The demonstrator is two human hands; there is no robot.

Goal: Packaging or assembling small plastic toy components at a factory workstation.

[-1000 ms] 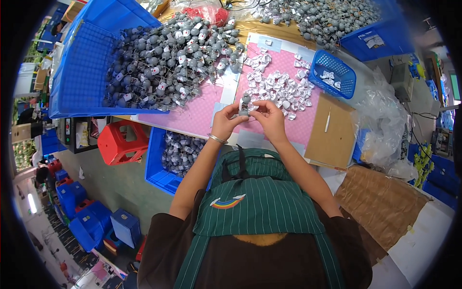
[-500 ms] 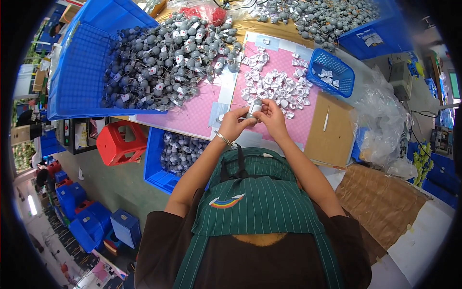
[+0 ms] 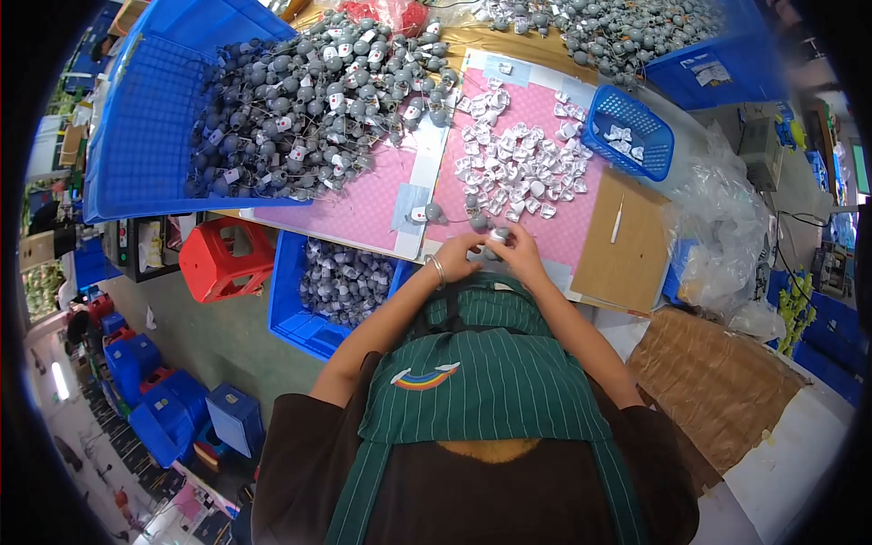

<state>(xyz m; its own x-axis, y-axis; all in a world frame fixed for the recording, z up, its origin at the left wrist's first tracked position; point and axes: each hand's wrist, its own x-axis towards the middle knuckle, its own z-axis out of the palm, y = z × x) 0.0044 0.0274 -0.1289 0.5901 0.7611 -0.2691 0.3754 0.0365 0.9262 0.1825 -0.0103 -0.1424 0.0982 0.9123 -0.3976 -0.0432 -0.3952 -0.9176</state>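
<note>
Hands (image 3: 490, 250) lowered to table edge, held piece (image 3: 498, 234) indistinct

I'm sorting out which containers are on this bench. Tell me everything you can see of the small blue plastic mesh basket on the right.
The small blue plastic mesh basket is rectangular, with latticed walls and floor and a solid rim. It sits at an angle on the far right of the pink mat, by the brown cardboard sheet. A few small white wrapped pieces lie inside; it is mostly unfilled. Neither hand touches it.

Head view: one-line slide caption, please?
Both hands, left hand and right hand, pinch a small grey round part over pink mat.
</note>
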